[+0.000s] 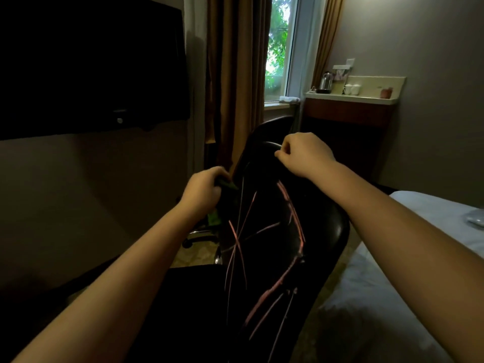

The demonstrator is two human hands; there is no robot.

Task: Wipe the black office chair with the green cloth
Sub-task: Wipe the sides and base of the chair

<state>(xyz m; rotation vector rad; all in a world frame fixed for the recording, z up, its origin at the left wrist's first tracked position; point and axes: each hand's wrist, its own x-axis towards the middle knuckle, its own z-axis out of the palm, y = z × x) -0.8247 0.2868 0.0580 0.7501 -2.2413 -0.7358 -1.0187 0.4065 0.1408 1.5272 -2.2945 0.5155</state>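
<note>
The black office chair (pixel 277 226) fills the middle of the head view, its glossy back streaked with pink lines. My left hand (pixel 203 191) grips the green cloth (pixel 222 195) against the chair's left edge; most of the cloth is hidden in shadow, with a brighter corner hanging below my wrist. My right hand (pixel 303 153) sits at the upper part of the chair with its fingers curled round the rim.
A dark television (pixel 91 64) hangs on the left wall. Brown curtains (pixel 235 74) and a window (pixel 279 48) lie behind the chair. A cabinet (pixel 348 111) with a kettle and cups stands at back right. A white bed (pixel 419 258) borders the right side.
</note>
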